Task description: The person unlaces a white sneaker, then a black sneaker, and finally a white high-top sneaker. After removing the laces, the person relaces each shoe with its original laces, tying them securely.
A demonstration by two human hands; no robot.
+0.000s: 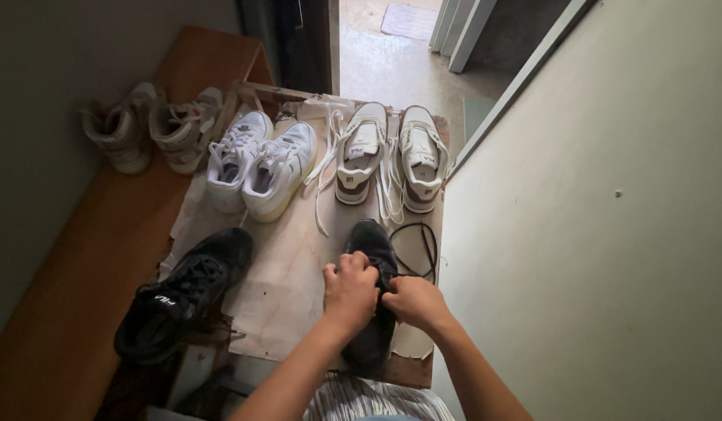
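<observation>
I see my left hand and right hand curled close together, pinching the laces atop a black low-top sneaker on a pale creased paper sheet, white sneakers beyond it, the open doorway farther off.

Colours of shoes and surfaces

Black sneaker under both hands, black lace beside it; second black sneaker with white mark; white pair; white pair with maroon trim; cream sheet; brown bench; striped cloth.
</observation>
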